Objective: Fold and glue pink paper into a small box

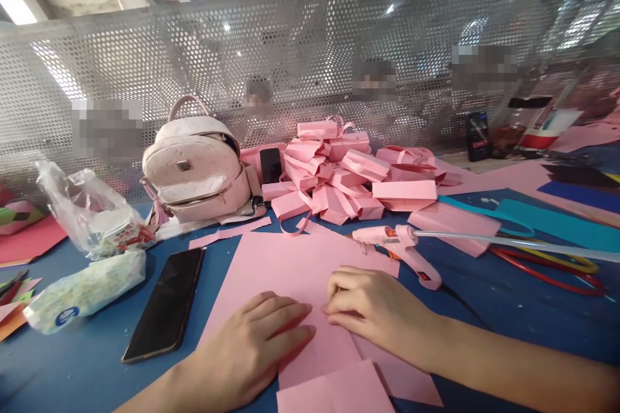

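My left hand (256, 342) lies on pink paper with its fingers stretched out and close together. Opposite it, my right hand (368, 306) has curled fingers pinched at the edge of the pink paper (317, 361); its fingertips are partly hidden. Beneath both hands spreads a large pink sheet (261, 264). A folded pink piece (336, 390) lies at the near edge. Just beyond my right hand rests a pink hot glue gun (404, 245) with a long clear glue stick in its back.
A pile of folded pink paper boxes (339, 174) stands behind the sheet, next to a pale backpack (194, 164). To the left are a black phone (165, 303), a tissue pack (87, 290) and a plastic bag (82, 206). Coloured strips (552, 271) lie right. A perforated metal screen (300, 45) closes the back.
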### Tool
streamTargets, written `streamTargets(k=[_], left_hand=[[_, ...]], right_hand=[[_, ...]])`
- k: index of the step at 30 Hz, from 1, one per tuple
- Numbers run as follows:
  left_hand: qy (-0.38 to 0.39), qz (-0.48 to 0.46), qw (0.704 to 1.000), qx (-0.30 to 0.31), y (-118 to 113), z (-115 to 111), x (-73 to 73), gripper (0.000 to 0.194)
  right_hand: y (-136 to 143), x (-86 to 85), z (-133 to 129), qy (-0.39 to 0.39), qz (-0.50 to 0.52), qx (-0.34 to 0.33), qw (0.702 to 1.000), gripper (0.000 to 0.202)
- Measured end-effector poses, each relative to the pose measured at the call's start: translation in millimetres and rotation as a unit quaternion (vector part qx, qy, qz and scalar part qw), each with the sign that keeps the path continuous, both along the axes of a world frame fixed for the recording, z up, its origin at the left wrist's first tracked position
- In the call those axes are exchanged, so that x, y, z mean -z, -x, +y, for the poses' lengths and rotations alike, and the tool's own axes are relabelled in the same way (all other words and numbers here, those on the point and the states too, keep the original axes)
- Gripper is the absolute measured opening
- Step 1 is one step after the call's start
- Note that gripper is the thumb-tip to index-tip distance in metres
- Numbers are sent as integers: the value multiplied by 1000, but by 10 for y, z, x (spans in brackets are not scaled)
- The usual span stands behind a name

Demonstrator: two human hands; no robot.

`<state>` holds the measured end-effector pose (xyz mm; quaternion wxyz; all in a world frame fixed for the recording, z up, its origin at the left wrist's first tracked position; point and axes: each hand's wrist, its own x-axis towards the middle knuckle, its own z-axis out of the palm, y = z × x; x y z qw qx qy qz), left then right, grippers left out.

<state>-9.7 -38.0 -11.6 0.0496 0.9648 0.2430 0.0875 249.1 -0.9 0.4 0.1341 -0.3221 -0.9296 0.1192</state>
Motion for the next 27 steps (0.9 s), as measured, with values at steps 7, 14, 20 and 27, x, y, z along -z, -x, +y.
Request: streamTargets(k=[7, 14, 20, 27], left_hand=[[33, 13, 999, -8, 19, 37, -10, 49], [34, 17, 999, -3, 17, 38, -22, 47], [58, -12, 998, -11, 34, 43, 16, 51], [39, -168, 976, -130, 66, 23, 104, 23]], right_hand=[[65, 113, -59, -125, -56, -14, 990, 15], [34, -27, -100, -67, -180, -87, 978, 10], [17, -96, -93, -46, -136, -33, 989, 11], [61, -2, 1, 13, -73, 48, 996, 18]])
